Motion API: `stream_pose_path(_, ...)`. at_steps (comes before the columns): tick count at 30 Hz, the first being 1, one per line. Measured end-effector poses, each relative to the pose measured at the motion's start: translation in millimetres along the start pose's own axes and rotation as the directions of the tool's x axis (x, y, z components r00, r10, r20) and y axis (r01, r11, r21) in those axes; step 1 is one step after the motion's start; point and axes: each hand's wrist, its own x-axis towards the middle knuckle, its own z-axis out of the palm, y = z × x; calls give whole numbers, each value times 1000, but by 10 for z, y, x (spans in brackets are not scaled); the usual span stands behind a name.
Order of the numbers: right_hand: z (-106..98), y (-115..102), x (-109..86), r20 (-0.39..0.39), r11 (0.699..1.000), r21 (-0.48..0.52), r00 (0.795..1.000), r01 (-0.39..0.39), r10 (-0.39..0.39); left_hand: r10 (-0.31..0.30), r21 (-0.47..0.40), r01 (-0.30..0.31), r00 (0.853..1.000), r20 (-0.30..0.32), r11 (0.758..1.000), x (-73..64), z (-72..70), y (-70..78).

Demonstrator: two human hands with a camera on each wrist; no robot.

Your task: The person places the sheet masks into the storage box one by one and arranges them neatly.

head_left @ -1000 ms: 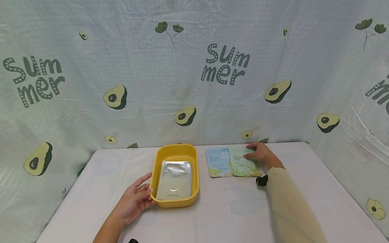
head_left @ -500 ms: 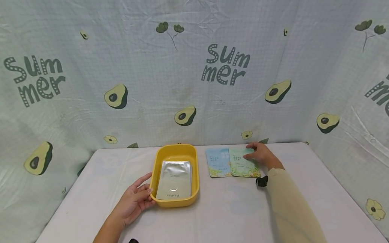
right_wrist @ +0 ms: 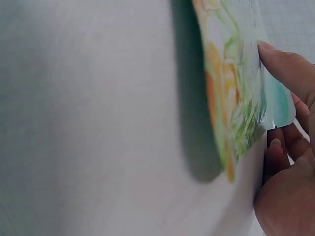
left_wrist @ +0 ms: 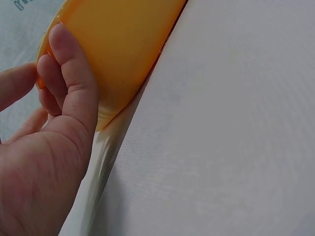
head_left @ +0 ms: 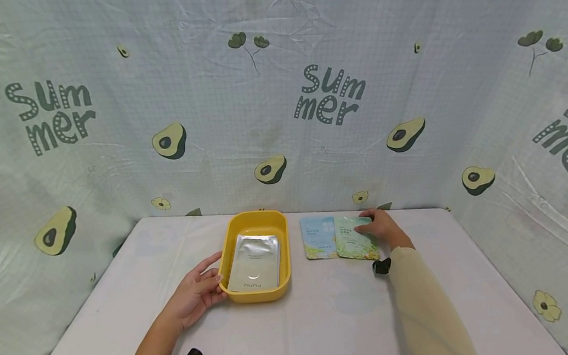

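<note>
My left hand [head_left: 198, 293] holds the near left corner of a yellow plastic tray [head_left: 285, 254], its thumb at the rim. In the left wrist view the tray [left_wrist: 128, 44] fills the top, with curled fingers at its edge. Inside the tray lies a silvery sheet mask packet [head_left: 254, 265] marked PMPM. My right hand [head_left: 385, 228] pinches the right edge of a green sheet mask packet [head_left: 353, 244]. In the right wrist view the thumb is on its face, other fingers are behind, and its flowered end [right_wrist: 231, 93] stands slightly off the cloth.
A blue sheet mask packet [head_left: 320, 241] lies left of the green one, their edges meeting or slightly overlapping. White cloth covers the table [head_left: 333, 317]. An avocado-print curtain [head_left: 209, 95] hangs at the back and sides, close behind the tray and packets.
The green packet and my right hand have shifted very slightly left. My left hand and the tray stay in place.
</note>
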Motion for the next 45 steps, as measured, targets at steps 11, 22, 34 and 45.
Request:
stream_pose_path(11, -32, 15, 26, 13, 1000, 10, 1000, 6, -6, 4, 0, -4, 1000, -1, 1000, 9, -2, -6)
stream_pose_path(22, -67, 8, -36, 13, 999, 32, 1000, 23, -23, 1, 13, -1, 1000, -8, 1000, 6, 5, 14)
stream_pose_path(34, -36, 18, -156, 11, 987, 163, 1000, 3, -5, -14, -1, 14, 999, -29, 1000, 25, -2, -18)
stream_pose_path(45, -19, 23, -237, 3, 981, 196, 1000, -7, 6, -15, 2, 15, 1000, -23, 1000, 22, -9, -14)
